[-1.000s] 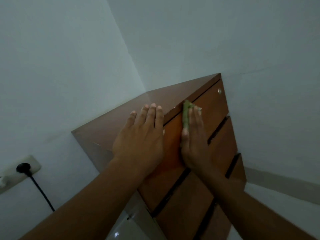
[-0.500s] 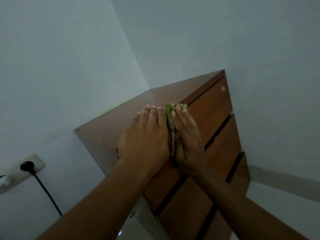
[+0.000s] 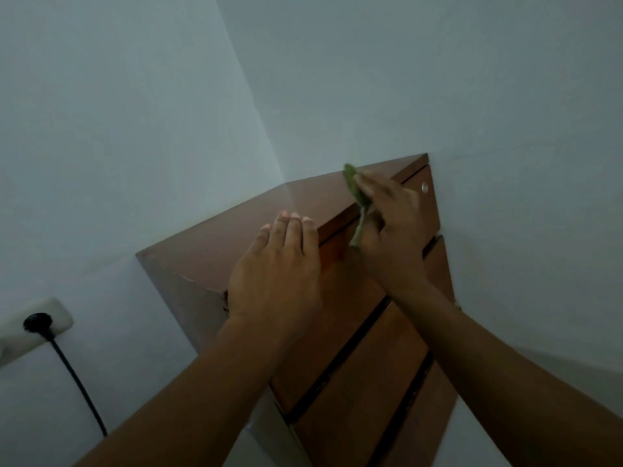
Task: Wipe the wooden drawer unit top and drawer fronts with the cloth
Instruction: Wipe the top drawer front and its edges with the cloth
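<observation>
A brown wooden drawer unit (image 3: 215,244) stands in a room corner, its drawer fronts facing right and down in the head view. My left hand (image 3: 276,274) lies flat with fingers together over the front edge of the top, holding nothing. My right hand (image 3: 392,230) presses a green cloth (image 3: 356,197) against the top drawer front (image 3: 429,210), near the upper edge. The cloth shows only as a thin strip along the fingers. A small round metal lock (image 3: 424,187) sits on that drawer, just right of the fingertips.
White walls (image 3: 135,129) meet in a corner behind the unit. A white wall socket (image 3: 50,323) with a black plug (image 3: 37,321) and cable (image 3: 79,385) is at the lower left. Lower drawer fronts (image 3: 364,382) run down between my forearms.
My right hand has slid the cloth along the top drawer front, away from the left hand and toward the lock end. The left hand has stayed on the top's edge.
</observation>
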The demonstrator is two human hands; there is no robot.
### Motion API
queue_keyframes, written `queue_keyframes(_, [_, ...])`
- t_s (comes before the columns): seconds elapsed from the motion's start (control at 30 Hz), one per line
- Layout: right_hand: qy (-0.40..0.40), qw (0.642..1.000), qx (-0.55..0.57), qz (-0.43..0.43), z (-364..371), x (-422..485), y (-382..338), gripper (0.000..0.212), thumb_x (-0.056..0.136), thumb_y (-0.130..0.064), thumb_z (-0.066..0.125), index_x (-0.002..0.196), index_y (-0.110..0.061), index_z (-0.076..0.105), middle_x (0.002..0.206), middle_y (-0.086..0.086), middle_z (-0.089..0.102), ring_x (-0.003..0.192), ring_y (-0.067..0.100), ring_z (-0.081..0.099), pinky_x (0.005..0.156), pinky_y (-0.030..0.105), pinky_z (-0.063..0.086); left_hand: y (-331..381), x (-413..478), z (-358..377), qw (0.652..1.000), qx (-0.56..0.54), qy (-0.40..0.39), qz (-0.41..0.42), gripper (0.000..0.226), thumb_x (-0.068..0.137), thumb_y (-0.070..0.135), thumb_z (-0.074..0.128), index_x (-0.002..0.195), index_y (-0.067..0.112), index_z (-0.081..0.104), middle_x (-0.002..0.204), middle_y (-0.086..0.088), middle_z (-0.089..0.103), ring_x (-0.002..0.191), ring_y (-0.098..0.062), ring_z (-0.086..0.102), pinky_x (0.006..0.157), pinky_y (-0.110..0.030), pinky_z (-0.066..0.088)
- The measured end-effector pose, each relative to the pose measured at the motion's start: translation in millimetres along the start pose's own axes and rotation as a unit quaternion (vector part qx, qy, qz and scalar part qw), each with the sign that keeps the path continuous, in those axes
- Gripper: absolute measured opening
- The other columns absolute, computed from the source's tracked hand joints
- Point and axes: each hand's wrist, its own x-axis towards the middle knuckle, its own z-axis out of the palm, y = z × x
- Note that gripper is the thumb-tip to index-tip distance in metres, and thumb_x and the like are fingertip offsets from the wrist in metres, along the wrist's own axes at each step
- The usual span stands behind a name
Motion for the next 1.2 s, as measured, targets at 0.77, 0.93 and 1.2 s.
queue_keyframes(0.77, [-0.147,0.988,0.044,-0.027,24.4,-159.0,-74.6,0.059,0.103,-0.032,0.023,0.155,-0.004,0.017,0.166,0.01,0.005,0.154,0.027,0.005,0.122,0.054,0.01,-43.3,-71.4,19.2,0.989,0.022,0.136,0.057,0.059,0.103,0.033,0.015,0.149,-0.004,0.023,0.159,-0.024,0.014,0.149,-0.038,0.007,0.119,-0.053,0.016])
queue_keyframes(0.93, [-0.096,0.988,0.056,0.108,29.6,-108.9,-28.2,0.061,0.103,-0.029,0.021,0.157,-0.009,0.002,0.167,0.005,-0.006,0.154,0.017,-0.007,0.124,0.044,0.0,-35.9,-64.4,31.9,0.98,0.02,0.194,0.031,0.055,0.1,0.021,0.039,0.149,-0.003,0.028,0.16,-0.021,0.015,0.148,-0.042,0.002,0.119,-0.055,0.011])
queue_keyframes(1.2, [0.026,0.915,0.078,0.395,33.9,-41.6,58.0,0.053,0.1,-0.02,0.036,0.153,-0.026,0.031,0.147,0.011,0.049,0.131,0.027,0.052,0.106,0.047,0.047,-34.4,-62.7,31.8,0.978,0.052,0.198,0.036,0.059,0.099,0.024,0.04,0.15,-0.001,0.024,0.16,-0.02,0.014,0.149,-0.04,0.001,0.12,-0.052,0.005])
